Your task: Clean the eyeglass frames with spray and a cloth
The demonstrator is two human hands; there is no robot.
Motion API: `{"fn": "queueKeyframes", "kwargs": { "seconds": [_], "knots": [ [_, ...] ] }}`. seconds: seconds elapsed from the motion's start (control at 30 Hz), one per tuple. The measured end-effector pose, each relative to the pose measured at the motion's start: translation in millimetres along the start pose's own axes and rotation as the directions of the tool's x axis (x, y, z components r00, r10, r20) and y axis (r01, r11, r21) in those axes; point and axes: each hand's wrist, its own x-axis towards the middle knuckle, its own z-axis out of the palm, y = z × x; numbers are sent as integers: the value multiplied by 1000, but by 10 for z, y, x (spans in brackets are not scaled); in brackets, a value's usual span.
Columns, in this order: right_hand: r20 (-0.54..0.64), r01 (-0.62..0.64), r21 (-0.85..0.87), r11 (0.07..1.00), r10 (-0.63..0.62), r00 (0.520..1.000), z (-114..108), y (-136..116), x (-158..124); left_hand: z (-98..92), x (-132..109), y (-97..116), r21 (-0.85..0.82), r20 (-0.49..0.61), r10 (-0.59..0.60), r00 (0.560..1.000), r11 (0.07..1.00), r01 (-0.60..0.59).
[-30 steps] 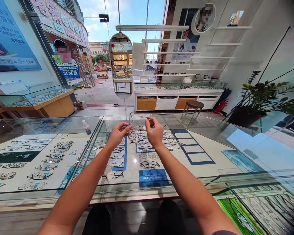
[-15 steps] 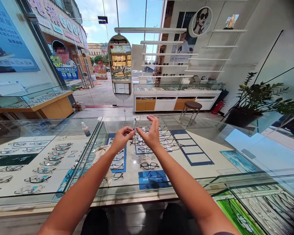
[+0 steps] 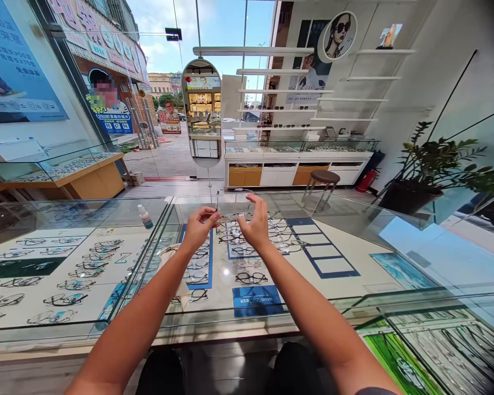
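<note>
Both my hands are raised over a glass display counter. Between them is a thin clear-framed pair of glasses. My left hand pinches its left end, where one temple sticks upward. My right hand pinches the right side of the frame, with the other fingers raised. Inside the counter below lie several rows of eyeglass frames on white and blue trays.
A small spray bottle stands on the left counter's glass. A beige cloth lies by the seam between the two counters. An oval mirror stands beyond, with a round stool, shelving and a potted plant at right.
My hands came close together half a second ago, then moved slightly apart again. The glasses stay held between them, with the temple now pointing up at the left.
</note>
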Motion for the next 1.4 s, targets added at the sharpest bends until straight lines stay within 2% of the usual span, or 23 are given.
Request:
{"fn": "queueKeyframes", "kwargs": {
  "seconds": [0.23, 0.47, 0.63, 0.77, 0.9, 1.1, 1.17, 1.23, 1.3, 1.37, 1.4],
  "knots": [
    [84, -76, -36, 996, 79, 993, 7, 2, -8, -63, 39, 41, -30, -65, 60, 996, 998, -62],
    [205, -138, -100, 985, 156, 966, 50, 30, -45, -104, 69, 122, -82, -152, 67, 986, 993, -80],
    [220, -127, -124, 984, 152, 964, 36, -18, -47, -93, 21, 105, 50, -39, 127, 991, 991, -125],
    [309, -32, 76, 997, 7, 951, 13, -154, -61, -50, -14, 67, 113, 34, 182, 983, 976, -185],
    [361, -22, 227, 974, -63, 930, 58, -236, -119, -24, -11, 29, 136, 85, 194, 977, 970, -204],
    [349, -29, 257, 966, -65, 935, 146, -183, -180, -14, -8, -30, 14, 106, 57, 993, 998, -59],
    [356, -52, 267, 962, -48, 933, 150, -168, -188, -5, -24, -20, 1, 117, 47, 992, 999, -47],
    [342, -75, 274, 959, -24, 939, 143, -162, -192, 1, -43, 24, 43, 121, 79, 989, 995, -85],
    [321, -73, 268, 961, -18, 947, 129, -157, -190, -14, -53, 96, 150, 106, 169, 980, 971, -184],
    [311, -59, 246, 967, -21, 950, 111, -149, -180, -79, -39, 173, 301, 18, 311, 950, 905, -302],
    [308, -56, 233, 971, -19, 951, 102, -143, -173, -137, -19, 205, 389, -67, 391, 918, 857, -337]
  ]
}}
